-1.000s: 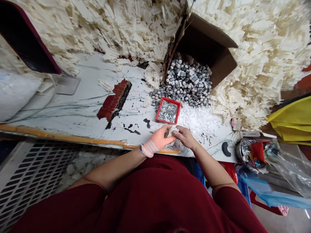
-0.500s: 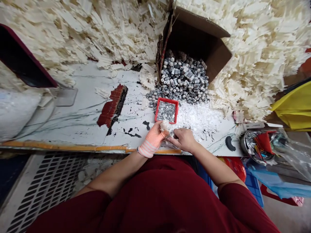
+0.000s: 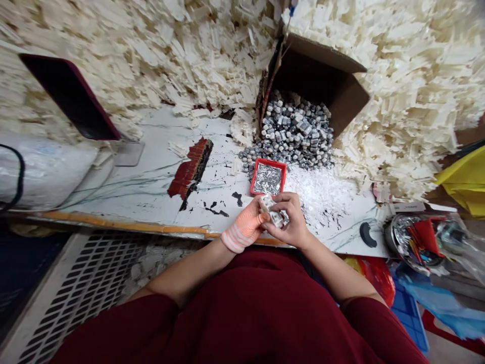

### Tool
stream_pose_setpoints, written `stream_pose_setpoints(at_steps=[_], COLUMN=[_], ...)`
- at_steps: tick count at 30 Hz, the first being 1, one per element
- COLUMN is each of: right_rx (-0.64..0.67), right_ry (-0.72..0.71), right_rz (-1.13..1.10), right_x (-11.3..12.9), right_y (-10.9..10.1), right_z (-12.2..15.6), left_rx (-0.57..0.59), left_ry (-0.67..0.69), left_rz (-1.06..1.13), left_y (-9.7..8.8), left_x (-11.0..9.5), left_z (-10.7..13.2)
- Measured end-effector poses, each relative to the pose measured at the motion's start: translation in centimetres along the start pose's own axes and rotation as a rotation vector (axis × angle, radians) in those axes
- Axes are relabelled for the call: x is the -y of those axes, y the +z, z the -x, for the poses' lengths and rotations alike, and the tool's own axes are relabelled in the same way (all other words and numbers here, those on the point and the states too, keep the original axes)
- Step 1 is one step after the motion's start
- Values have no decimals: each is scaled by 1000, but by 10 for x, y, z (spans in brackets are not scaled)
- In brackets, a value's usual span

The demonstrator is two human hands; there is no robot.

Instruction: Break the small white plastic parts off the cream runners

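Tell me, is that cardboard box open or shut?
Open: the cardboard box has nothing covering its mouth, so its brown inside shows, with grey metal parts heaped at the opening.

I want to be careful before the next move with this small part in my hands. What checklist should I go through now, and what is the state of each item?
1. Grip: the left hand and right hand both hold the white plastic part: ok.
2. Grey bits fully seated in the part: cannot tell, fingers cover it.
3. Red tray close beyond the hands: ok.
4. Grey metal pieces kept inside the cardboard box: not ok, they spill onto the table.
5. Orange glove on the left hand: ok.
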State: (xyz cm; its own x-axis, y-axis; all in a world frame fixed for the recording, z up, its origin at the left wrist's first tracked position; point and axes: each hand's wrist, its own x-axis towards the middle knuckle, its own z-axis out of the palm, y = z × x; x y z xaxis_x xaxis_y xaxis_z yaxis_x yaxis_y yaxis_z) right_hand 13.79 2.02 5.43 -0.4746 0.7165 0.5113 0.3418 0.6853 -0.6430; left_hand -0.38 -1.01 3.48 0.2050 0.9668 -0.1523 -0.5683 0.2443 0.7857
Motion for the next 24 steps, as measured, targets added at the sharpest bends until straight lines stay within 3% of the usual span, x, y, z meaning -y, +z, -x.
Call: stream_pose_setpoints(at_steps=[5,9,11,12,13,14,16,18,21,22,24], right_rx=[-93,-28,104,158,181,173,109,48,-51,-72,-45], right_ry=[-1,7,28,64,119,189,331,433,512,532,571], right_rz=[-97,-139,-243,-295,-331,-342,-292,-183,-8,42,124], right_x=[9,5,-1,-6,-11,-17,-28,-38,-51,-53,-58], right_y=[15,26,28,27,24,19,4,-19,-56,-67,-85], right_z=[-1,7,15,19,22,24,23,21,19,21,29], left_rx=[3,38,132,248,349,378,270,70,-272,-332,-324], left_ry=[31,23,-113,-252,-390,-483,-504,-357,-148,-119,-150], left_rz=[-44,-306,-617,-781,-922,-1028,-1205,-1439,-1729,-1760,-1769], left_y=[5,-20,-45,-59,-72,-84,-105,-120,-127,-127,-124], left_x=[-3,-35,-66,-84,-101,-117,-142,-151,-137,-129,-111], left_z=[5,7,11,13,14,13,1,-27,-83,-101,-127])
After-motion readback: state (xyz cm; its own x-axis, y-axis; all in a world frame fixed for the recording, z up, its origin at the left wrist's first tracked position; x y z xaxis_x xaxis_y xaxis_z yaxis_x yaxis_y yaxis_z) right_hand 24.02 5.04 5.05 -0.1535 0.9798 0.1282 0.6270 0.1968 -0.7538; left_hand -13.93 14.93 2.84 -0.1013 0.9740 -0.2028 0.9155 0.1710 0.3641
